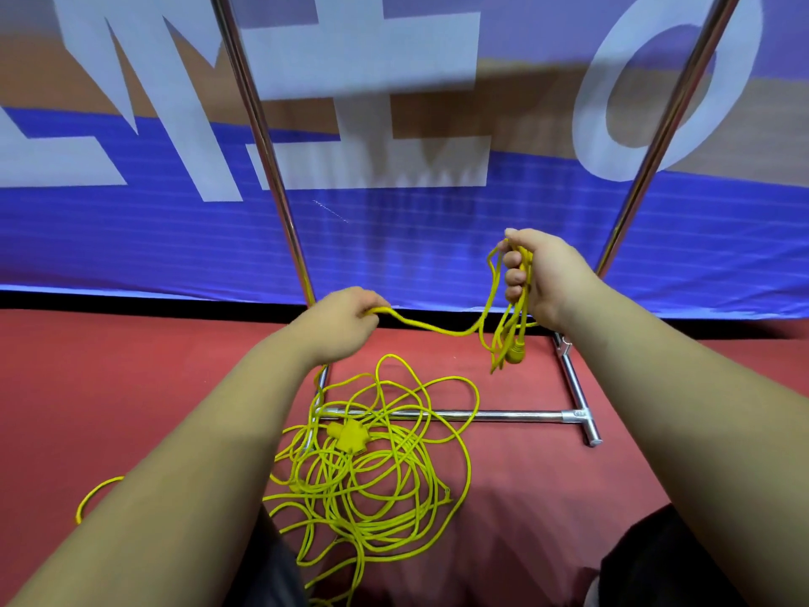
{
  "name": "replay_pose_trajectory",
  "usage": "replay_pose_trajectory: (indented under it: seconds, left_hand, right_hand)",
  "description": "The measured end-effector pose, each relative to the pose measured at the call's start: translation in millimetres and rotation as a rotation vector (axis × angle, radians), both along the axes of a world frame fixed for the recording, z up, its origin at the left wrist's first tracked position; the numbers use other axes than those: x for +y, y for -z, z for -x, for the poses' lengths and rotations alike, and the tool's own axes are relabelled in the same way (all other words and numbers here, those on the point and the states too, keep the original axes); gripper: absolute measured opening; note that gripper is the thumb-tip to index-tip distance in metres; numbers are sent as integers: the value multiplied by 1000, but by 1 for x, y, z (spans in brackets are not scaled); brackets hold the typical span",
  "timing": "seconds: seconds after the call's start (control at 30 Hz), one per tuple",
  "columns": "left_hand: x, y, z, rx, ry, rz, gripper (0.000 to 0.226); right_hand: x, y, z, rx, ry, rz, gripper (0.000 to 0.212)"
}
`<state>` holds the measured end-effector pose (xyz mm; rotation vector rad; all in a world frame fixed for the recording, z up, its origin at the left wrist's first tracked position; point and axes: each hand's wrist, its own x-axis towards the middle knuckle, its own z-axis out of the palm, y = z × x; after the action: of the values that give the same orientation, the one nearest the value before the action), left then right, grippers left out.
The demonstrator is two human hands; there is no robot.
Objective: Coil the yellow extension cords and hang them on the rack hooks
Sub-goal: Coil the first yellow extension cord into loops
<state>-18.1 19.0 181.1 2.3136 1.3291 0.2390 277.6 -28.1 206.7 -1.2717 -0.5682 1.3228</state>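
My right hand (540, 278) grips a few hanging loops of yellow extension cord (508, 330), and a yellow plug (515, 355) dangles at their bottom. From those loops one strand runs left to my left hand (346, 322), which pinches it. A loose tangle of yellow cord (372, 470) lies on the red floor below, with a yellow multi-outlet plug (348, 435) on top. The chrome rack (481, 416) stands over the tangle; its uprights rise out of view and no hooks show.
A blue banner (394, 238) with large white letters hangs behind the rack. The rack's right foot bar (578, 387) lies on the red carpet (131, 365). Another loop of yellow cord (94, 495) shows at lower left. My dark trouser legs fill the bottom edge.
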Motion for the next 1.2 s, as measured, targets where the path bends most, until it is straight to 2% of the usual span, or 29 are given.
replay_pose_trajectory:
  seconds: [0.07, 0.17, 0.3, 0.37, 0.47, 0.53, 0.6, 0.7, 0.73, 0.8, 0.87, 0.97, 1.07, 1.2]
  left_hand:
    - [-9, -5, -8, -5, 112, 30, 35]
    - [-19, -12, -21, -87, 200, -60, 35]
    - [-29, -27, -34, -326, -25, -95, 28]
    - [-31, -31, -35, -371, -99, -132, 20]
    - [-31, -29, -31, -411, -135, -138, 19]
    - [-27, -22, -26, -441, -160, -104, 20]
    - [-21, -11, -20, -469, -147, -1, 21]
    - [-16, 7, -6, -449, 25, 343, 16]
    - [-15, 15, -1, -385, 86, 450, 14]
    - [-16, 26, 7, -175, 161, 530, 16]
    - [-12, 35, 9, -90, 123, 487, 18]
    - [-4, 31, 4, -292, -53, 318, 26]
    - [0, 10, 0, -441, -134, 107, 38]
    - [-8, -17, -2, -424, -76, -90, 46]
  right_hand:
    - [1, 6, 5, -56, -45, 29, 15]
    - [0, 12, 17, -149, -108, 76, 8]
    - [-5, 16, 31, -272, -321, 158, 20]
    - [-10, 14, 38, -307, -472, 143, 24]
    - [-15, 9, 45, -298, -596, 48, 9]
    - [-15, 7, 47, -273, -616, 4, 9]
    - [-15, 3, 49, -250, -582, -6, 12]
    - [-13, -5, 50, -189, -488, -17, 21]
    - [-13, -7, 49, -159, -461, -22, 22]
    - [-10, -8, 43, -103, -410, -18, 20]
    - [-10, -10, 36, -90, -388, -1, 17]
    - [-13, -12, 27, -141, -431, 43, 4]
    - [-14, -4, 19, -248, -484, 114, 24]
    - [-12, 6, 19, -329, -458, 185, 24]
